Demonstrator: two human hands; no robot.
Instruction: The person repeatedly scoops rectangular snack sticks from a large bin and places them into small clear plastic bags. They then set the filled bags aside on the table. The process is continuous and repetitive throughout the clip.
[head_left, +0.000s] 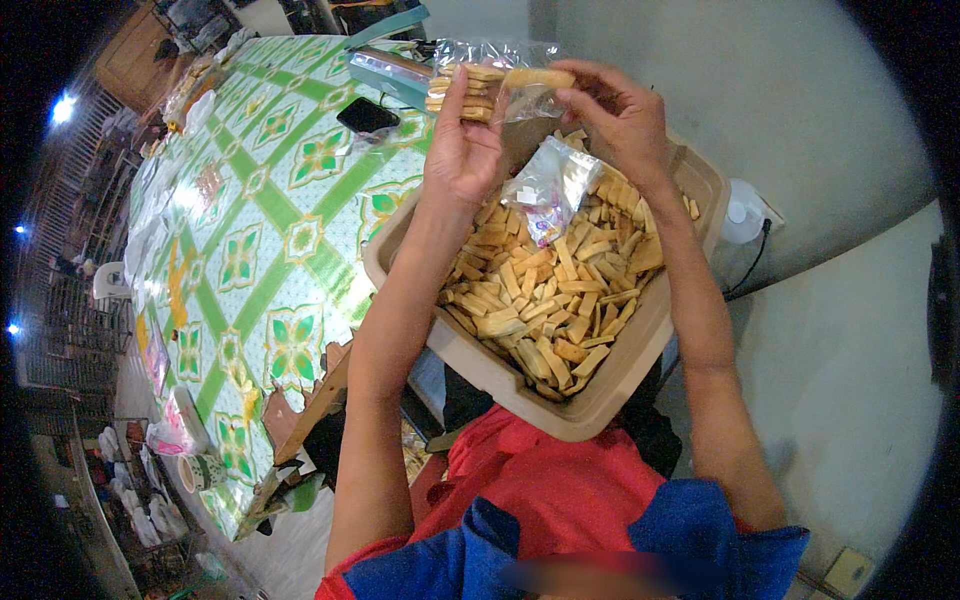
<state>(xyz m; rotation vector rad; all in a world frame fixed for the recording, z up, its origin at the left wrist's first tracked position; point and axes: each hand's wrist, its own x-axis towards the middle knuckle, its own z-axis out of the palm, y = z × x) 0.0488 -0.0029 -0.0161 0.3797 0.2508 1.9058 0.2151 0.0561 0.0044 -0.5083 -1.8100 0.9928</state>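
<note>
My left hand (466, 146) holds a clear plastic bag (529, 52) that lies on its side, its mouth towards the right. Inside it, several pale yellow baked strips (476, 86) are stacked. Between the fingertips of my right hand (619, 112) is one more strip (536, 78), its left part at or within the bag's mouth. Below both hands a beige plastic tub (517, 401) holds a heap of loose strips (555, 300). On the heap lies a clear packet (551, 187) with a printed label and a silvery part.
To the left stretches a table with a green and white patterned cover (292, 240). On it are a smartphone (367, 115), a teal appliance (390, 71) and a patterned cup (201, 474). A white plastic container (742, 210) and a cord (757, 259) are right of the tub, by the wall.
</note>
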